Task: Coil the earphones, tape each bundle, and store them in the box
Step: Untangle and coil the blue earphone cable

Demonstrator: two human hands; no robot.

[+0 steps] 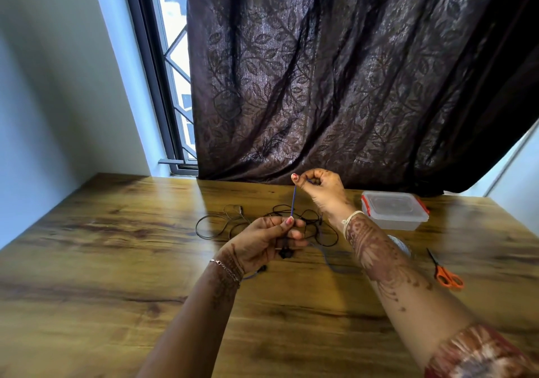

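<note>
A blue earphone cable (pixel 293 201) is stretched taut between my two hands above the table. My left hand (pixel 268 239) pinches its lower end, with dark earbuds hanging just below the fingers. My right hand (pixel 319 186), higher and farther back, pinches the upper end. The cable's tail trails over the table to the right of my left hand. Behind the hands, black earphones (pixel 233 223) lie in a loose tangle on the wooden table (pixel 116 261). A clear plastic box (pixel 393 210) with red clips and its lid on stands at the right rear.
A roll of tape (pixel 401 245), partly hidden behind my right forearm, lies in front of the box. Orange-handled scissors (pixel 446 272) lie near the right edge. A dark curtain (pixel 350 71) hangs behind the table, with a window at the left.
</note>
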